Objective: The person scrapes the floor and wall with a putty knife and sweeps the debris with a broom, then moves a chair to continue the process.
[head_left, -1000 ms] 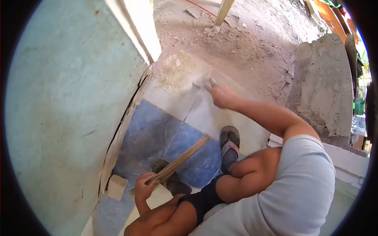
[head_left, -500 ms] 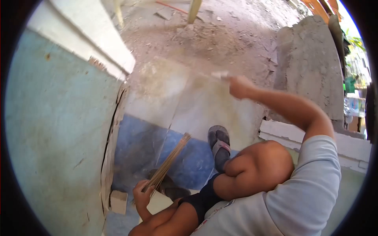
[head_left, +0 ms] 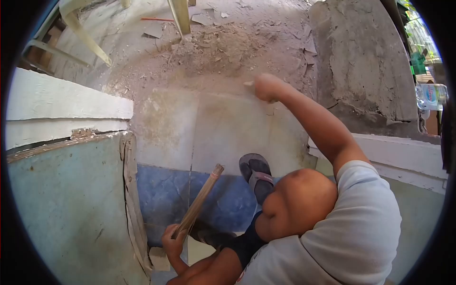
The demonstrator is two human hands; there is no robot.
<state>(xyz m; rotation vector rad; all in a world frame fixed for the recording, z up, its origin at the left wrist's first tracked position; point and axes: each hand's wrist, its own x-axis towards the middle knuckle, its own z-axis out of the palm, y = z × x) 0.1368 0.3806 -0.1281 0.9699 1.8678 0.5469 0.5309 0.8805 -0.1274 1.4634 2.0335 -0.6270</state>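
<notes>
My left hand point(head_left: 173, 241) is closed round a stick broom point(head_left: 197, 203), a bundle of thin brown sticks tied near its upper end. It slants up and right over the blue floor tiles point(head_left: 164, 192). Far out in front, my right hand point(head_left: 267, 88) is closed, with a small pale thing point(head_left: 249, 84) showing at its fingers. Motion blur hides what kind of thing that is. The hand is over the edge where the white tiles point(head_left: 228, 126) meet a heap of dust and debris point(head_left: 232, 50).
Pale chair legs point(head_left: 180, 19) stand in the debris at the back. A rough concrete slab point(head_left: 365, 61) is at the right, with a plastic bottle point(head_left: 431, 96) beyond it. To the left stands a green door panel point(head_left: 66, 199). My sandalled foot point(head_left: 256, 173) rests on the tiles.
The view has shifted, showing more of the chairs at upper left. My right hand is farther forward and left in view. My left hand still grips the stick broom.
</notes>
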